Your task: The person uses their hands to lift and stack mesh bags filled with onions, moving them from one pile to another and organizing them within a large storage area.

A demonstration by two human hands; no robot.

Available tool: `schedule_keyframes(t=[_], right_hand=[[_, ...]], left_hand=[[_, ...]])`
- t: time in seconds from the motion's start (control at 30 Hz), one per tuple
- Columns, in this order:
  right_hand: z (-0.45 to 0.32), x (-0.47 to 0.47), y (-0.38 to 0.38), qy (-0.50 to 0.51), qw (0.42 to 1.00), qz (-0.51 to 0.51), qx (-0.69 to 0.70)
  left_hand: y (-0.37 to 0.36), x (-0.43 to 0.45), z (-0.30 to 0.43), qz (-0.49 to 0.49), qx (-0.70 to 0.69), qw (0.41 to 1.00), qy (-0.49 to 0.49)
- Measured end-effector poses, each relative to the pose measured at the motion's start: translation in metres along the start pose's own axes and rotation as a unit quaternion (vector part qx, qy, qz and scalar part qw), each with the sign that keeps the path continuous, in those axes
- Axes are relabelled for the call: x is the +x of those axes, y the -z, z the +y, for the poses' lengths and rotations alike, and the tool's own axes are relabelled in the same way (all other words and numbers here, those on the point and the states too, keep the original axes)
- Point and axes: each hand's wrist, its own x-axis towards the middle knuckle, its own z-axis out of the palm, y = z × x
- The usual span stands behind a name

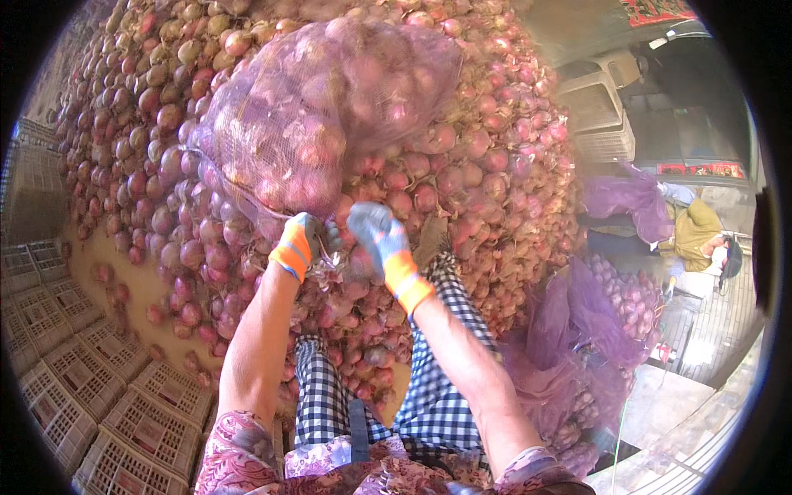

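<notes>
A purple mesh bag (322, 111) filled with red onions lies on a large heap of loose red onions (167, 117). My left hand (303, 241), in a grey, orange and blue work glove, grips the near edge of the bag. Thin pale strands, perhaps string or onion skin, hang beside its fingers. Just to the right, my right hand (380, 238) wears a matching glove and is blurred. Its fingers look curled, but whether they hold anything is hidden. Both hands are above onions between my knees.
Plastic crates (154, 421) stand in rows at the lower left. More purple mesh bags (563, 346) lie at my right, near bagged onions (625, 297). A person (699, 235) holding purple mesh is at the far right. Stacked crates (594, 111) stand behind.
</notes>
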Motion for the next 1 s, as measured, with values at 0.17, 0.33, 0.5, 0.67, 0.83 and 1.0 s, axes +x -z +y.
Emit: schedule_keyframes(t=[0.17, 0.33, 0.5, 0.67, 0.83, 1.0], right_hand=[[0.021, 0.039, 0.002, -0.341, 0.896, -0.004, -0.284], [0.043, 0.024, -0.045, -0.428, 0.877, -0.125, -0.178], [0.064, 0.013, -0.080, -0.472, 0.836, -0.259, 0.107], [0.128, 0.041, -0.066, -0.347, 0.865, -0.268, 0.243], [0.105, 0.019, -0.072, -0.353, 0.850, -0.257, 0.296], [0.118, 0.025, -0.054, 0.093, 0.934, -0.269, -0.215]], left_hand=[[0.031, 0.008, 0.002, -0.114, 0.645, 0.682, -0.326], [0.044, -0.037, 0.018, -0.059, 0.107, 0.990, -0.065], [0.071, -0.074, 0.012, 0.176, 0.537, 0.779, -0.272], [0.036, -0.108, -0.008, 0.280, 0.744, 0.535, -0.286], [0.049, -0.108, -0.011, 0.279, 0.784, 0.451, -0.322], [0.065, -0.120, -0.014, 0.196, 0.640, 0.605, -0.432]])
